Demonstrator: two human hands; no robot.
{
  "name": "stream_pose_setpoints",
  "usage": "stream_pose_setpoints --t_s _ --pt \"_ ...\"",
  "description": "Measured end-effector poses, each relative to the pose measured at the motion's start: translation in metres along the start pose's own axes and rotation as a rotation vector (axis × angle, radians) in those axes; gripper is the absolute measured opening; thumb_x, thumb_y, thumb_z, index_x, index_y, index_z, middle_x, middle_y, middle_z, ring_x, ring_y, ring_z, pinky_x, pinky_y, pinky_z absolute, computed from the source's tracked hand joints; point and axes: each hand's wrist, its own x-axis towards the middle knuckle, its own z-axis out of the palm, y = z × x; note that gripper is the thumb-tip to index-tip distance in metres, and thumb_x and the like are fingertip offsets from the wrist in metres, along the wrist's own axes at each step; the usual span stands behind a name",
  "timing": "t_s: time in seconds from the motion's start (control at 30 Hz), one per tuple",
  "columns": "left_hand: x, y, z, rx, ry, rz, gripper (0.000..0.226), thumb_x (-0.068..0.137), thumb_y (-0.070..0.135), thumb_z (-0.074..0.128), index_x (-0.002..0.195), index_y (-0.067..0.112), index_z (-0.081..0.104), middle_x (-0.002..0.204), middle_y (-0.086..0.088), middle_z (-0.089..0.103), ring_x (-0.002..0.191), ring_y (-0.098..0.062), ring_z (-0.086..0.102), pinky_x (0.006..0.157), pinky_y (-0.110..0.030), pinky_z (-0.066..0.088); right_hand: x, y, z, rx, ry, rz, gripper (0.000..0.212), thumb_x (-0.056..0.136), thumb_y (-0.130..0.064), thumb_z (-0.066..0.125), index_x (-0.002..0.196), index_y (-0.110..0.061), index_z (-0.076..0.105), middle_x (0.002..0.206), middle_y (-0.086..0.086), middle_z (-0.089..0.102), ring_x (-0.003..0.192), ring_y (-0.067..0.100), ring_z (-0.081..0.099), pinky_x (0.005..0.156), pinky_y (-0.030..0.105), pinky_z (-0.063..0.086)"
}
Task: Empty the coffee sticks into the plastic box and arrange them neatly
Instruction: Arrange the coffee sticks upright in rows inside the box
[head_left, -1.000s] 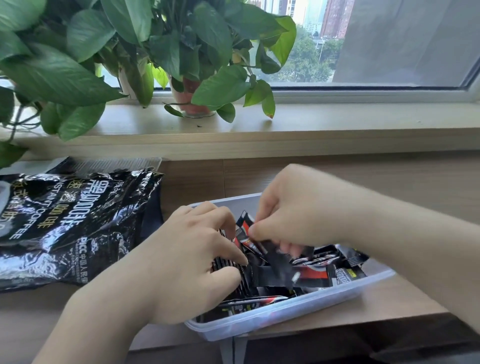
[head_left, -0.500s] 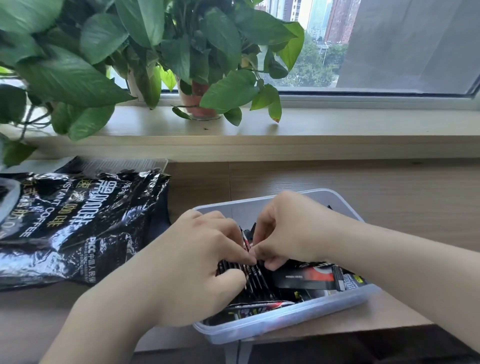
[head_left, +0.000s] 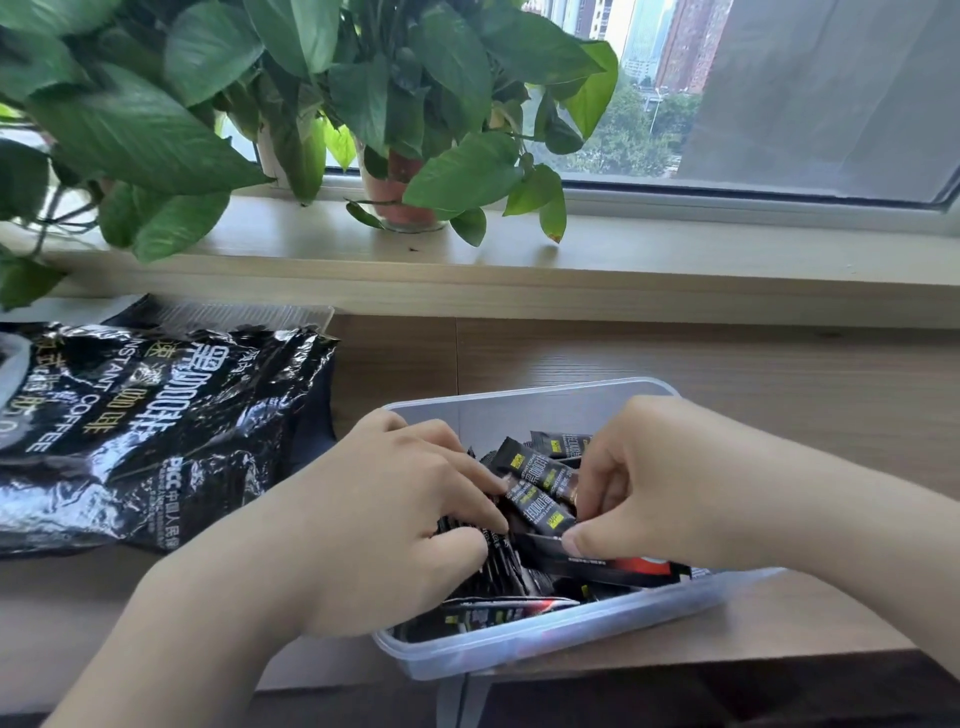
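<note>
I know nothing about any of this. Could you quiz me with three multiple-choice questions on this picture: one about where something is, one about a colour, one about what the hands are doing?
1. Where does the black coffee bag lie?
A) On the table, left of the plastic box
B) Inside the box
C) On the windowsill

2. What colour are most of the coffee sticks?
A) White
B) Black
C) Green

3. What are the left hand and the right hand doing?
A) Both reach into the box, fingers curled on sticks
B) Both lie flat on the table
C) One lifts the bag

Answers:
1 A, the bag lies flat beside the box's left end.
2 B, the wrappers are black with small yellow and red marks.
3 A, both hands are over the box, with sticks between thumbs and fingers.
</note>
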Motion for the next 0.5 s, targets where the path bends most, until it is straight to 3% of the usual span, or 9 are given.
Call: stream_pose_setpoints --t_s 0.1,0.2,0.3,0.4,0.5 --pt "0.001 0.0 0.001 0.026 -0.001 -0.012 0.074 0.067 0.052 0.015 0.12 0.049 0.067 0.131 0.039 0.055 0.118 0.015 0.034 0.104 -0.024 0.02 -0.004 -0.001 -0.004 -0.015 -0.03 -0.039 0.017 0.073 -0.043 0.079 0.077 -0.026 0.077 0.073 -0.006 0.076 0.062 0.01 0.069 0.063 0.027 0.058" --pt "0.005 0.002 0.003 0.055 0.016 -0.037 0.071 0.068 0.054 0.016 0.119 0.057 0.065 0.122 0.037 0.057 0.114 0.009 0.038 0.097 -0.024 0.022 -0.01 -0.002 -0.008 -0.07 -0.038 -0.077 0.008 0.076 -0.035 0.075 0.078 -0.027 0.078 0.073 -0.012 0.075 0.064 0.002 0.067 0.062 0.019 0.055" --pt "0.007 0.003 0.002 0.065 -0.02 -0.04 0.072 0.066 0.056 0.013 0.115 0.057 0.066 0.119 0.036 0.055 0.114 0.007 0.037 0.096 -0.025 0.023 -0.011 0.004 -0.015 -0.072 -0.002 -0.062 0.007 0.076 -0.027 0.07 0.073 -0.025 0.076 0.065 -0.01 0.073 0.057 0.008 0.067 0.061 0.024 0.058" --pt "0.006 0.006 -0.001 0.061 -0.013 -0.047 0.072 0.064 0.057 0.013 0.114 0.057 0.066 0.119 0.035 0.055 0.114 0.009 0.035 0.096 -0.026 0.023 -0.007 0.008 -0.028 0.025 0.086 -0.033 0.008 0.075 -0.027 0.068 0.072 -0.025 0.076 0.061 -0.003 0.073 0.055 0.017 0.069 0.06 0.033 0.061" --pt "0.004 0.008 -0.003 0.073 -0.032 -0.049 0.073 0.066 0.058 0.013 0.118 0.057 0.064 0.12 0.029 0.047 0.116 0.006 0.033 0.102 -0.028 0.025 0.006 -0.001 -0.028 0.183 0.201 0.0 0.012 0.077 -0.031 0.07 0.07 -0.022 0.076 0.058 -0.003 0.073 0.045 0.011 0.058 0.052 0.026 0.052"
